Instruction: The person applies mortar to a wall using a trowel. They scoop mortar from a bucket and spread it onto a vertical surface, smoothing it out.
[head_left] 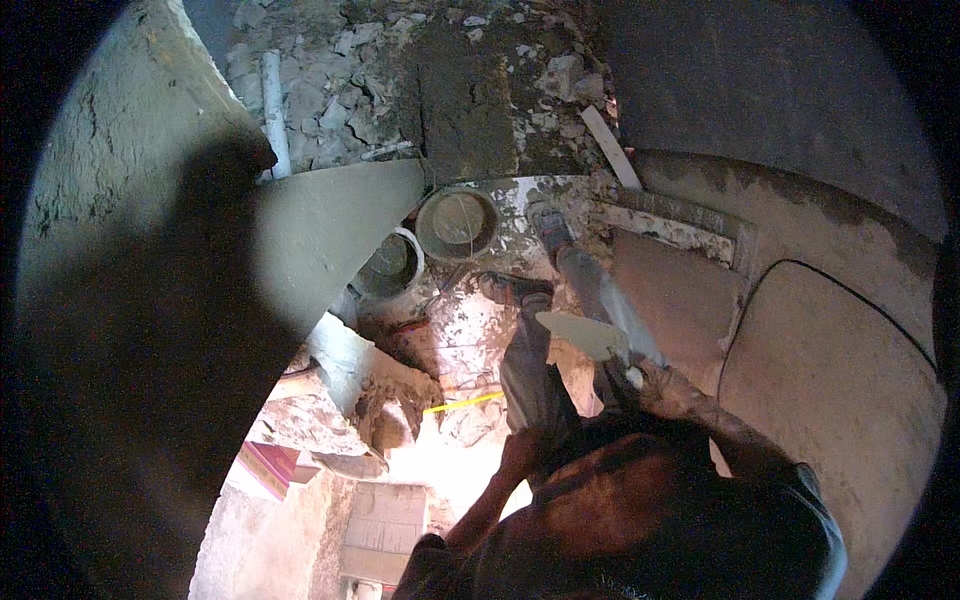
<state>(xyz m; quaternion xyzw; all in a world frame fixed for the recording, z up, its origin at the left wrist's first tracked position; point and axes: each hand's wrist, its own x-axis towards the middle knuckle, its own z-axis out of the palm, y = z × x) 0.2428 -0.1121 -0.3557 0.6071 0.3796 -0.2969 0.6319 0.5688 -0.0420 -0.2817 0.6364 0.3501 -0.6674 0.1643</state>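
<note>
My right hand is closed around the handle of a trowel in front of my right thigh. The trowel's pale, leaf-shaped blade points left, over my legs. Against my left thigh rests my left hand, dark in the shade, its fingers not readable. Beyond my feet stands a round bucket with a greyish mix inside. A second bucket, with a pale rim, is beside it, partly behind the edge of the grey plastered wall.
Broken rubble covers the ground at the far side, with a white pipe on it. A pale strip of board leans at far right. A dark cable curves over the right-hand surface. A yellow strip lies left of my leg.
</note>
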